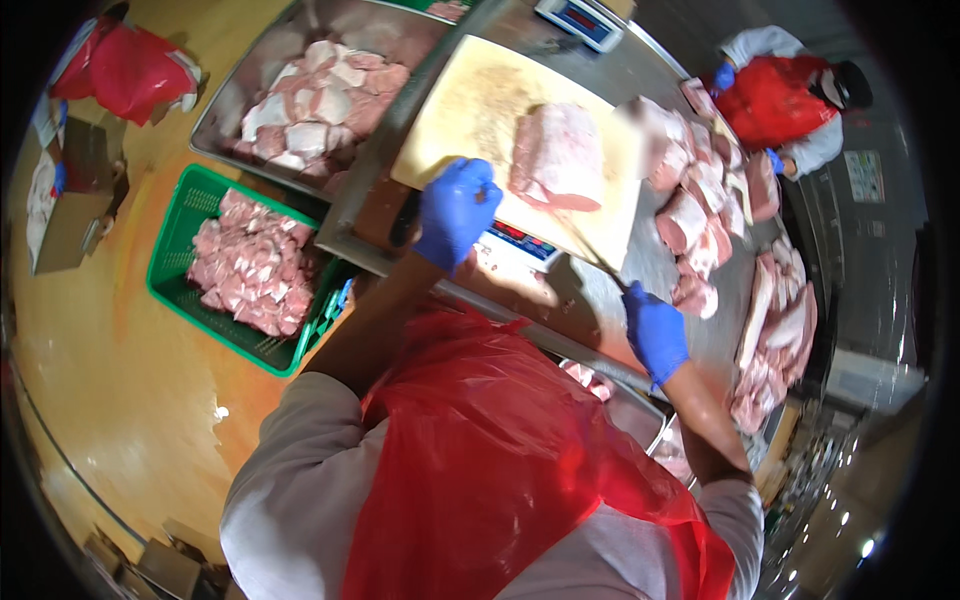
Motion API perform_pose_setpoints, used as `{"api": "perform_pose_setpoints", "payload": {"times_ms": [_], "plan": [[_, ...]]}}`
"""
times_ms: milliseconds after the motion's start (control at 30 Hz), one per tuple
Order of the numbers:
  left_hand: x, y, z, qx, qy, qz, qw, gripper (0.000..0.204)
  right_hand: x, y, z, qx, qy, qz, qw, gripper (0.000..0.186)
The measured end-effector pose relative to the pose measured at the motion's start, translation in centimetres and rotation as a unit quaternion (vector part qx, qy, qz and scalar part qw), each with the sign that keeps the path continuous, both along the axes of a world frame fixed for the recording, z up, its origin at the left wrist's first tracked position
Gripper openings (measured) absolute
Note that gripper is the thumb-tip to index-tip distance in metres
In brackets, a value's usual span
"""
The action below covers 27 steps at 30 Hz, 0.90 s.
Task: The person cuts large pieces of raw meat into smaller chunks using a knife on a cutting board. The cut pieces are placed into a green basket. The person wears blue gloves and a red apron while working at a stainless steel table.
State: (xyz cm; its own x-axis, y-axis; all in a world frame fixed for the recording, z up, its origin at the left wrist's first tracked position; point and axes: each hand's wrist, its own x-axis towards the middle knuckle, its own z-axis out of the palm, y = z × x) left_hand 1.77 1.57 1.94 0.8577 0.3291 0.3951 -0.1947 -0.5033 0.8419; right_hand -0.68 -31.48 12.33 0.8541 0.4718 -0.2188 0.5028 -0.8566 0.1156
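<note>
My right hand (655, 332), in a blue glove, is wrapped round the handle of a knife (596, 258). The blade points up and left toward a large boneless pork loin piece (557, 155), its tip close to the cut lower end. That meat lies on a pale cutting board (462, 110). My left hand (458, 210), also gloved in blue, is over the board's lower left edge, its fingers curled closed. No object shows in it, and it is apart from the meat. Under the board's near edge a scale (520, 243) with a lit display partly shows.
Left of the metal table stand a steel bin (215, 122) of pork pieces and a green crate (172, 255) of trimmings. Several loin chunks (684, 222) and long strips (782, 325) lie to the right. A co-worker (775, 98) stands across the table; another person (125, 70) is far left.
</note>
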Motion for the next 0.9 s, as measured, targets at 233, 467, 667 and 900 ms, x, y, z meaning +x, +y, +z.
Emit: {"api": "perform_pose_setpoints", "payload": {"times_ms": [233,467,667,900], "plan": [[2.6,-5.3,-0.7,0.079,0.003,-0.009,0.997,0.017,4.1,10.2,-1.2,0.227,-0.056,-0.047,0.971,0.014],[0.3,-4.2,-1.2,-0.082,-0.048,0.028,0.995,0.011,5.6,13.1,-4.1,0.124,-0.012,-0.024,0.992,0.021],[-1.4,-0.1,-1.8,-0.046,-0.055,0.019,0.997,0.012,3.2,1.5,-1.7,-0.045,0.006,0.034,0.998,0.021],[-12.5,18.6,-4.1,0.301,0.387,0.071,0.869,0.02,2.2,-5.8,1.1,0.234,0.068,-0.158,0.957,0.027]]}}
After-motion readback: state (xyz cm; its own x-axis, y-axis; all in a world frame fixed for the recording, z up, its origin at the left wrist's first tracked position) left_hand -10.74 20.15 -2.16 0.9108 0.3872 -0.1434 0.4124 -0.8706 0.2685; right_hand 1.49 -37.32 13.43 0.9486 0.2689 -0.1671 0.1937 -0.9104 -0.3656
